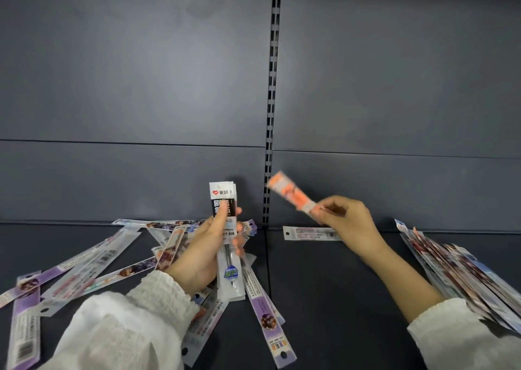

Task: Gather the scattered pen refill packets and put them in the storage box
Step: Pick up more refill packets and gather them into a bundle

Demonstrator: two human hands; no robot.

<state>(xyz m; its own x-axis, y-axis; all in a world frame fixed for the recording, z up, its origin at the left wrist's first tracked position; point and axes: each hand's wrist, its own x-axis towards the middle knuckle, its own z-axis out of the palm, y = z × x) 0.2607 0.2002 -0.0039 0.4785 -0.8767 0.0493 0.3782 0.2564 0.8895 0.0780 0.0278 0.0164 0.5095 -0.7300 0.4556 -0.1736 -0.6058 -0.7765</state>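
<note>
Nearest, left of the slotted upright [271, 116]: purple-printed refill packets [84, 259] are lying fanned and overlapping on the dark shelf [324, 299]. Far right of the upright, a second heap of packets [456, 268] is lying roughly aligned.

Left hand [203, 248], just left of the upright, is holding a gathered bundle of packets [223, 193] on end, its grip closing with the thumb across the black-and-white header.

Right hand [346, 223], just right of the upright, is pinching an orange packet [284, 189] by its lower end. The packet is showing blurred.

Beyond, right of the upright's foot, one white packet [307, 233] is lying flat. The storage box is not showing.

Handling, judged: the packets are looking light, thin and glossy, stiffened only by the refill inside, and likely sliding within a bundle. Best gripped mid-length, ends squared first.
</note>
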